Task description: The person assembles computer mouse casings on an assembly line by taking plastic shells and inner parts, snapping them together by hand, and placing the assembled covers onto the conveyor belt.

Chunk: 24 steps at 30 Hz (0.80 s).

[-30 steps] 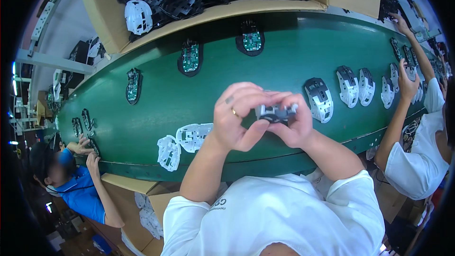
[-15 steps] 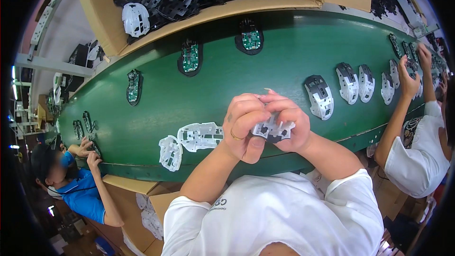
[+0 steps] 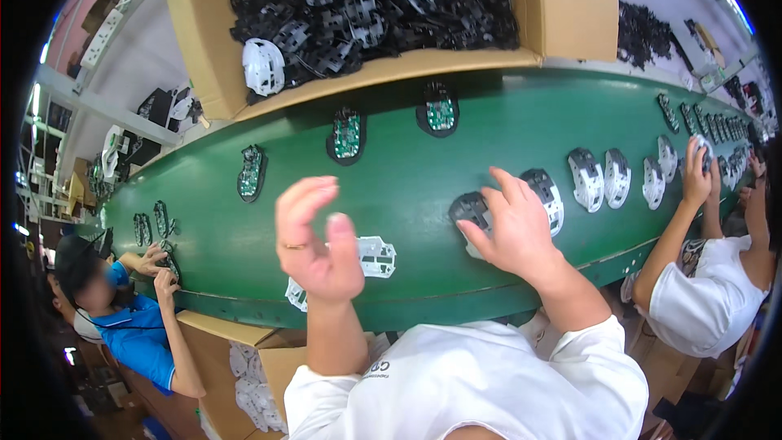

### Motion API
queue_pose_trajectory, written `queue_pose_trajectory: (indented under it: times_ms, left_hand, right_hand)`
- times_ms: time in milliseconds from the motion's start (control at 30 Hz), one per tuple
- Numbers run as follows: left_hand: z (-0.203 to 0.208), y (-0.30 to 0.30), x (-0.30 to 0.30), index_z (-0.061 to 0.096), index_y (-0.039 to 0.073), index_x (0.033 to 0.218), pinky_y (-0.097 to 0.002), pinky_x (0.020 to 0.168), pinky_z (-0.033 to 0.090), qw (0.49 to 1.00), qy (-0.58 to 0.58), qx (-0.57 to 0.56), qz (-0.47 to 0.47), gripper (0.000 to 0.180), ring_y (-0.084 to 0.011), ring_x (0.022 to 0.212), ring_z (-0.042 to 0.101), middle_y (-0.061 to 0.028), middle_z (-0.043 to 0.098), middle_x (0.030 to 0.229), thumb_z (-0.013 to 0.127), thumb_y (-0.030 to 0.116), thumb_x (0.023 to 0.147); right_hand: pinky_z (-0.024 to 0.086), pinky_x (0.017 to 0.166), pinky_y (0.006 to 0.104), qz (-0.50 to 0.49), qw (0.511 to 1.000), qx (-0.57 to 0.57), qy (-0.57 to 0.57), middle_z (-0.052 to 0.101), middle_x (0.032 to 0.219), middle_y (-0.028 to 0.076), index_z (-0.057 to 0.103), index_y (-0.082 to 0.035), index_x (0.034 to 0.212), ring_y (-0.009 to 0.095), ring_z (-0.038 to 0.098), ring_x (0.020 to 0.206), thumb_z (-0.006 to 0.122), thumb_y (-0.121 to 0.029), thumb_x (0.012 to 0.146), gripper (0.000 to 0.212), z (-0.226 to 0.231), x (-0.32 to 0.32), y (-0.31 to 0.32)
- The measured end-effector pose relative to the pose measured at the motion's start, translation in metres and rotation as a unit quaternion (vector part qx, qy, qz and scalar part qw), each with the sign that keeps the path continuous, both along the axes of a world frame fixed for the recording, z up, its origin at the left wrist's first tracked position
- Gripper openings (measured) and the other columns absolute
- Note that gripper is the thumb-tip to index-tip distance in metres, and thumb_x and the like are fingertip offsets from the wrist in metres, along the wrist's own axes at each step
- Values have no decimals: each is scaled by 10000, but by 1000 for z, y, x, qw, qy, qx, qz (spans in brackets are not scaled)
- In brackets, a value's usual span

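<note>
My left hand (image 3: pixel 318 244) is raised over the belt with its fingers and thumb apart, holding nothing. Beneath and beside it lie white plastic mouse frames (image 3: pixel 379 257), partly hidden by the hand. My right hand (image 3: pixel 521 228) has its fingers spread at a black-and-white mouse shell (image 3: pixel 470 210) on the belt. The thumb overlaps the shell and the fingertips are at its right edge; I cannot tell whether they touch it. Just beyond that hand is another mouse shell (image 3: pixel 553 205), partly covered by the fingers.
Several green circuit boards on black bases (image 3: pixel 348 135) lie along the green belt (image 3: pixel 391 179). A cardboard box (image 3: pixel 342 81) of black parts stands at the far side. More mouse shells (image 3: pixel 586 181) line the right. One co-worker in blue (image 3: pixel 138 334) is left, another in white (image 3: pixel 692 293) right.
My hands have parted: the left moved left and opened. The mouse shell that was between both hands now lies on the belt under my right hand. The view has tilted upward a little.
</note>
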<state>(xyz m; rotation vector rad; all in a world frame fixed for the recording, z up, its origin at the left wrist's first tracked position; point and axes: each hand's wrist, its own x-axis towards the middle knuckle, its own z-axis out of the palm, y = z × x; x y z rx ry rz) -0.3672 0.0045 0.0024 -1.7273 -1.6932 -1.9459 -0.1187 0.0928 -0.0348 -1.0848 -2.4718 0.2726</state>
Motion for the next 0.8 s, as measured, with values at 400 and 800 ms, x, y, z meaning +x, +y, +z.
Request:
queue_pose_trajectory:
  times_ms: [400,800]
  left_hand:
    - [-26,-50,-13,595,29,1388,-462,1098,438,780,298,-550,-8,853,-378,1282,567,-225,613,1347,859,484,717]
    - [-49,50,-18,318,47,1579,-442,970,556,705,-533,-124,-452,796,-361,1096,686,-267,642,1292,318,636,1044]
  right_hand:
    - [558,883,475,-66,993,68,70,690,1115,155,683,-104,1140,375,667,1060,653,-159,918,231,20,-103,262]
    - [532,852,406,-111,953,87,268,709,951,130,783,-69,893,310,669,918,811,-312,845,249,35,-89,249]
